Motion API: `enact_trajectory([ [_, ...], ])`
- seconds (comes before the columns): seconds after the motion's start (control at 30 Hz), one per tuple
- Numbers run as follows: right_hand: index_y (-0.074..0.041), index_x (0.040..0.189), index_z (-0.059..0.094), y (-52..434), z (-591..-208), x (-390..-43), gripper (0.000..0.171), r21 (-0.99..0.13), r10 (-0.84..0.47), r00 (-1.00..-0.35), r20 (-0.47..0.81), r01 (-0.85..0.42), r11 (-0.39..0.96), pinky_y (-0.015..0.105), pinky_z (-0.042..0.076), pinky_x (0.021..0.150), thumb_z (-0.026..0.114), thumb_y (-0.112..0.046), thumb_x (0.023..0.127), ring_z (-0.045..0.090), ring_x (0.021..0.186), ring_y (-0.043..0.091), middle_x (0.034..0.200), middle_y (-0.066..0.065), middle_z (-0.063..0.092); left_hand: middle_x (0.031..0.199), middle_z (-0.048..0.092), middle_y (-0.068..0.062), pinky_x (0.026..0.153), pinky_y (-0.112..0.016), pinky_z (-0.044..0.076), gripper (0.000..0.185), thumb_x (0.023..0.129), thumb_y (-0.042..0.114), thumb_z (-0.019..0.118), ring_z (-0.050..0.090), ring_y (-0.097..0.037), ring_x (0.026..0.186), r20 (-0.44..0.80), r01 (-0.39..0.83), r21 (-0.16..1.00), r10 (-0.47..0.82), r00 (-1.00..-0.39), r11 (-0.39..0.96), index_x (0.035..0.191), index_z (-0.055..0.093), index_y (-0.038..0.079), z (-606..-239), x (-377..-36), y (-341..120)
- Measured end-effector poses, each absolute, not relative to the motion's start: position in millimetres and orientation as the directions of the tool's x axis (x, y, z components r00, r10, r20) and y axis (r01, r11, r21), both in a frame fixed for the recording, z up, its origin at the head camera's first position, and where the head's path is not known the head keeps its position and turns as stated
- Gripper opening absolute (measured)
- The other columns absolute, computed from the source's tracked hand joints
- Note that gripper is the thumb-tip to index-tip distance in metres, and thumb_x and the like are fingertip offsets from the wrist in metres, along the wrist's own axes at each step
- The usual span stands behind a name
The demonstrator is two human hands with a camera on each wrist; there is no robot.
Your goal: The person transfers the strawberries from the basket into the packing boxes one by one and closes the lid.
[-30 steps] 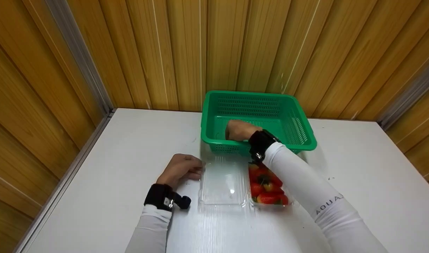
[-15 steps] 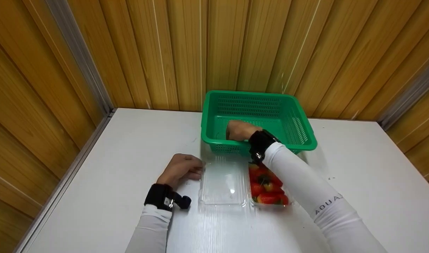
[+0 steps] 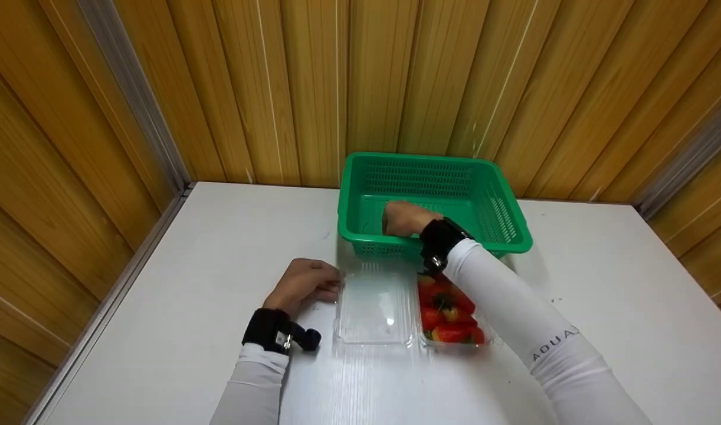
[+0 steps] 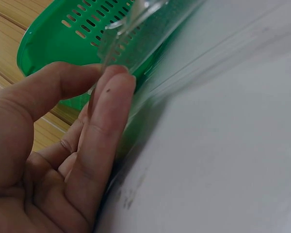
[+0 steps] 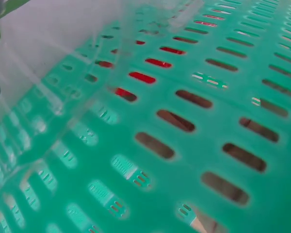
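The left hand [image 3: 304,284] rests on the white table [image 3: 160,330], its fingertips [image 4: 117,80] pinching the edge of the open clear lid [image 3: 375,307] — the left wrist view shows thumb and finger closed on the thin plastic rim. That lid lies flat, joined to the clear tray of strawberries [image 3: 449,313] just to its right. The right hand [image 3: 405,217] reaches down inside the green basket [image 3: 508,239], close to the near wall, knuckles up; its fingers are hidden behind the rim, so I cannot tell whether it holds anything. The right wrist view shows only the slotted green wall [image 5: 194,121] up close, with red showing through a few slots. The basket stands at the back of the table, touching or nearly touching the far end of the tray — wooden panelled wall [image 3: 360,77] behind it.
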State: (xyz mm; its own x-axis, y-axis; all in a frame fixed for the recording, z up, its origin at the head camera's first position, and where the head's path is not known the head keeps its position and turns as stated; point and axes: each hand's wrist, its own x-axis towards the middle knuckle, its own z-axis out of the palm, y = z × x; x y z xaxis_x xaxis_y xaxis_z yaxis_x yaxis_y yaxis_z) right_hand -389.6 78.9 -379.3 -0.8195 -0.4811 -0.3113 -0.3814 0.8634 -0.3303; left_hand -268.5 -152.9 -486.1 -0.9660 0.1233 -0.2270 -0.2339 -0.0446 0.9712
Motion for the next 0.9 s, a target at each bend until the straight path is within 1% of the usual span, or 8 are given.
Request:
enact_trajectory([
  [0.1,-0.003,0.107,0.081,79.5,-377.7,-388.3,0.016,-0.327,-0.482,-0.825,-0.297,-0.386,0.863,0.033,0.051,0.072,0.069,-0.007,0.098,0.056,0.087,0.021,0.106,0.007,0.071,0.083,0.070,-0.014,0.069,-0.030,0.065,0.016,0.091,0.003,0.075,0.070,-0.016,0.067,-0.223,-0.232,0.971,0.132,-0.966,-0.060,0.101,0.075,-0.010,-486.2,-268.4,-153.6],
  [0.17,-0.001,0.113,0.080,79.8,-377.1,-387.8,0.019,-0.335,-0.478,-0.827,-0.296,-0.379,0.863,0.037,0.057,0.082,0.071,-0.010,0.099,0.060,0.092,0.022,0.113,0.010,0.074,0.083,0.070,-0.014,0.069,-0.029,0.065,0.016,0.091,0.002,0.075,0.070,-0.016,0.067,-0.226,-0.236,0.970,0.131,-0.965,-0.066,0.101,0.075,-0.010,-486.3,-268.6,-153.9],
  [0.27,0.000,0.115,0.080,80.4,-376.0,-387.2,0.023,-0.349,-0.476,-0.831,-0.289,-0.372,0.860,0.042,0.059,0.090,0.075,-0.015,0.099,0.064,0.097,0.022,0.118,0.013,0.075,0.083,0.070,-0.013,0.069,-0.029,0.065,0.015,0.091,0.003,0.076,0.070,-0.016,0.067,-0.229,-0.238,0.969,0.124,-0.966,-0.061,0.099,0.075,-0.009,-486.4,-268.8,-154.0],
  [0.5,0.004,0.124,0.075,80.9,-372.6,-385.1,0.031,-0.367,-0.488,-0.829,-0.273,-0.379,0.850,0.047,0.058,0.098,0.075,-0.017,0.100,0.067,0.111,0.029,0.126,0.018,0.072,0.083,0.070,-0.014,0.070,-0.031,0.065,0.014,0.091,0.004,0.076,0.070,-0.016,0.067,-0.225,-0.233,0.971,0.120,-0.967,-0.055,0.099,0.075,-0.008,-486.1,-268.6,-154.1],
  [0.6,0.004,0.123,0.075,80.5,-371.1,-383.5,0.031,-0.370,-0.499,-0.826,-0.262,-0.391,0.843,0.047,0.059,0.096,0.075,-0.017,0.100,0.067,0.110,0.030,0.124,0.018,0.073,0.083,0.071,-0.014,0.069,-0.031,0.066,0.014,0.091,0.004,0.076,0.071,-0.017,0.067,-0.221,-0.229,0.972,0.122,-0.968,-0.054,0.099,0.075,-0.008,-486.2,-268.9,-154.0],
  [0.7,0.003,0.119,0.077,80.0,-369.6,-381.8,0.028,-0.376,-0.508,-0.826,-0.245,-0.402,0.835,0.045,0.060,0.090,0.075,-0.017,0.101,0.067,0.101,0.027,0.117,0.016,0.074,0.084,0.071,-0.014,0.069,-0.031,0.066,0.015,0.091,0.003,0.076,0.071,-0.017,0.066,-0.218,-0.226,0.973,0.122,-0.968,-0.055,0.100,0.075,-0.009,-486.4,-269.3,-154.1],
  [0.8,0.001,0.112,0.079,79.0,-368.3,-380.2,0.022,-0.397,-0.514,-0.826,-0.230,-0.403,0.825,0.038,0.057,0.079,0.075,-0.017,0.101,0.062,0.088,0.022,0.103,0.010,0.073,0.084,0.071,-0.014,0.068,-0.031,0.065,0.014,0.091,0.003,0.076,0.071,-0.017,0.066,-0.222,-0.230,0.971,0.118,-0.968,-0.060,0.099,0.075,-0.009,-486.7,-269.9,-154.2],
  [0.9,-0.001,0.103,0.080,78.3,-367.3,-379.4,0.015,-0.422,-0.520,-0.828,-0.209,-0.403,0.812,0.032,0.051,0.069,0.075,-0.015,0.100,0.056,0.079,0.019,0.089,0.005,0.067,0.084,0.072,-0.014,0.068,-0.030,0.065,0.014,0.090,0.003,0.076,0.071,-0.016,0.067,-0.223,-0.231,0.971,0.114,-0.968,-0.061,0.099,0.075,-0.008,-487.4,-270.3,-153.8],
])
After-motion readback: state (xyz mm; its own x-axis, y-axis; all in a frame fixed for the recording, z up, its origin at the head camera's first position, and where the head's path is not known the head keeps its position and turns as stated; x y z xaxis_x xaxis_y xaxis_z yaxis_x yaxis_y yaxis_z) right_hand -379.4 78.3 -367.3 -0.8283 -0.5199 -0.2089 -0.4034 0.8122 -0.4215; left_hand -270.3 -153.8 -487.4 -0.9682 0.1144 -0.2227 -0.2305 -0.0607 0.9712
